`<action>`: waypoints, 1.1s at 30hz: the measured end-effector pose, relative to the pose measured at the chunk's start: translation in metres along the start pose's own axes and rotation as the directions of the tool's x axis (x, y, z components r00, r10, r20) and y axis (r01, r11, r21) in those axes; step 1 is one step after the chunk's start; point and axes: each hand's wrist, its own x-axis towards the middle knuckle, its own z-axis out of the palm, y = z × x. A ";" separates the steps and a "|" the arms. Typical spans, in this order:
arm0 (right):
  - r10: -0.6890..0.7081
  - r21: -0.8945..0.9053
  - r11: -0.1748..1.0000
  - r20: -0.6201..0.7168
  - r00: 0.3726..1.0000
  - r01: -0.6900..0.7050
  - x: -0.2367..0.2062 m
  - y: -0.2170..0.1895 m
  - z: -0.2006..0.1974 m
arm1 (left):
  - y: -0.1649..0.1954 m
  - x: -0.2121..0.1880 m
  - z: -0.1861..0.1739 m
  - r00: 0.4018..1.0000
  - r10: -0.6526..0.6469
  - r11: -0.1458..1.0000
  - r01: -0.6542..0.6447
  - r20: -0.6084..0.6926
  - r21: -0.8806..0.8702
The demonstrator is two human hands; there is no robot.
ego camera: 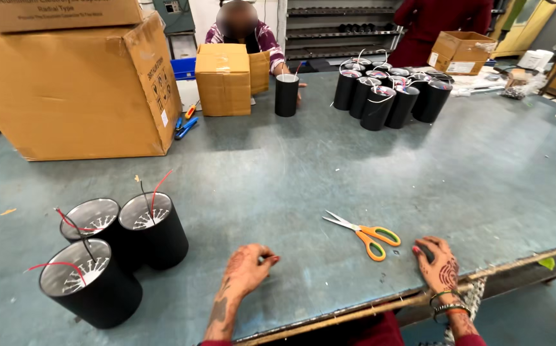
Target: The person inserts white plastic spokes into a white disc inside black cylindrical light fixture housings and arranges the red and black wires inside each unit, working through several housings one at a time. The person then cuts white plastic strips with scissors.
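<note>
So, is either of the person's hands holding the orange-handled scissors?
No, the orange-handled scissors lie untouched on the table between the left hand and right hand.

left hand: fingers curled, fingertip contents cannot be told | right hand: covers a small dark thing, kind unclear | large carton: cut off at left edge | person across worktop: body hidden behind small carton

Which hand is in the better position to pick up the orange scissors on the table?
Probably the right hand. It rests on the table just beside the handles of the scissors. The left hand lies farther away, nearer the three black cylinders.
</note>
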 end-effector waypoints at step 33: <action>0.948 0.740 0.189 0.035 0.318 -0.645 -0.227 0.189 -0.014 | -0.170 0.002 0.105 0.960 0.055 0.846 -0.191 -0.274 -0.498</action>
